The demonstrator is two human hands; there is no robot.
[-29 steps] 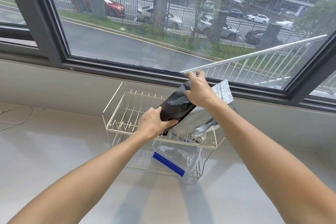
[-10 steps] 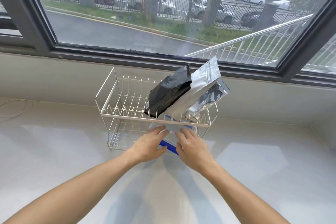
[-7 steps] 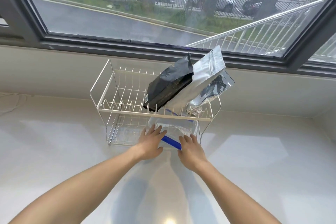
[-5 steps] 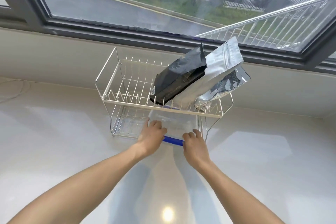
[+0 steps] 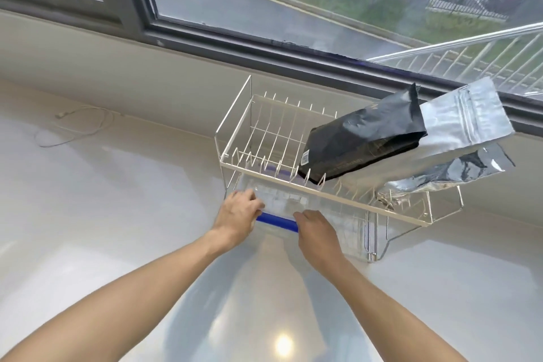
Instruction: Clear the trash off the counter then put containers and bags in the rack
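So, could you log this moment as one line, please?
both hands on clear container | rack lower shelf | bags above

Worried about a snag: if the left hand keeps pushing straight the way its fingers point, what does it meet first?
Probably the clear container it already touches on the rack's lower shelf. Beyond that the shelf looks free toward the wall, though depth is hard to judge.

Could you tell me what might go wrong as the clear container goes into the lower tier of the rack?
1. The black foil pouch and the silver zip pouches lean well past the right end of the white wire rack; a jolt could tip them off.
2. Both hands push the clear blue-edged container near the front; it may catch on the wires.
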